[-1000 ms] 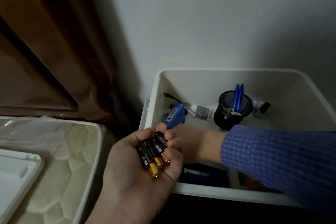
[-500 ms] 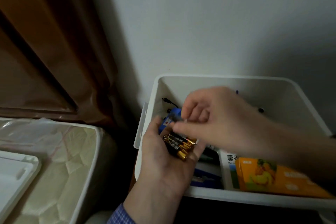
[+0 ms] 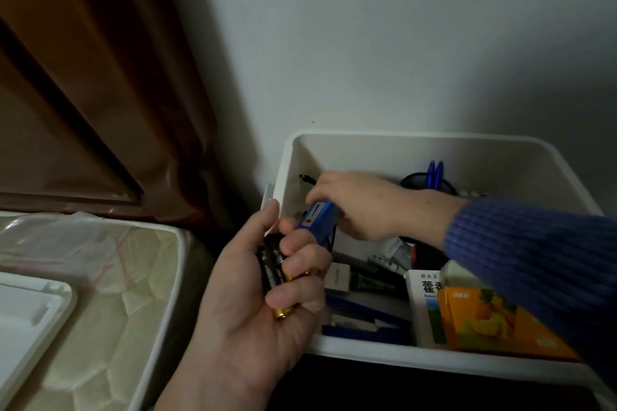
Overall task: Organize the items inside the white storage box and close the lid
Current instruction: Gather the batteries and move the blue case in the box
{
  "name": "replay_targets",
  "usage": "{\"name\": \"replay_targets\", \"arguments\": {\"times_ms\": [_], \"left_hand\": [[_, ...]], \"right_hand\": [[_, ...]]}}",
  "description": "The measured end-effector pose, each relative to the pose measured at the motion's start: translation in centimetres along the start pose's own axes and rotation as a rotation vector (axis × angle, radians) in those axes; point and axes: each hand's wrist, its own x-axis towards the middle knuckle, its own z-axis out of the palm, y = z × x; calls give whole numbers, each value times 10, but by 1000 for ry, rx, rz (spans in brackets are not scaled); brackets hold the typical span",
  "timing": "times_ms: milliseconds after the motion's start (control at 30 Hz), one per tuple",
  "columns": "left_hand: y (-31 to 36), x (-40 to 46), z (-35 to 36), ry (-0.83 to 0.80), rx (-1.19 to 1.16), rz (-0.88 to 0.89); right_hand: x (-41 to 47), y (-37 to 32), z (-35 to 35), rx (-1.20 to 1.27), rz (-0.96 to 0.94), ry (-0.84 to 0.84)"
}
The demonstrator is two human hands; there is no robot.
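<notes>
Curled fingers of the left hand [image 3: 253,304] clamped the batteries [image 3: 272,269] (small, smooth, likely to roll) beside the white box [image 3: 394,352], while the right hand [image 3: 360,207] gripped a blue gadget [image 3: 317,220] inside.

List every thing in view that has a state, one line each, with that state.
white storage box: open, no lid on it.
lid: off, lying on the mattress at the left.
left hand: curled round several batteries.
right hand: inside the box, gripping the blue device.
blue pens: standing upright in the black mesh cup.
orange packet: lying in the box's near right corner.
</notes>
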Motion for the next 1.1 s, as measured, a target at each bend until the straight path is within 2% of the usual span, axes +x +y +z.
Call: {"name": "replay_targets", "arguments": {"times_ms": [100,233,333,667,733,833,900,1000,1100], "left_hand": [[11,-8,1,1,-15,68],[21,-10,0,18,-39,113],[25,-9,-2,-1,-48,108],[22,-8,0,-34,-37,124],[21,-8,2,-37,-31,120],[19,-8,3,-34,-25,118],[19,-8,2,-24,-24,121],[19,-7,3,-23,-40,103],[19,-8,4,-30,-45,87]], "right_hand": [[19,1,28,-57,-65,-114],[22,7,32,-132,-155,-33],[3,10,29,-162,-225,-47],[-39,-18,45,136,-225,-213],[-34,-19,44,240,-180,-225],[-17,-12,44,464,20,-57],[1,1,49,418,182,33],[26,11,56,286,320,-97],[46,4,65,147,278,-224]]}}
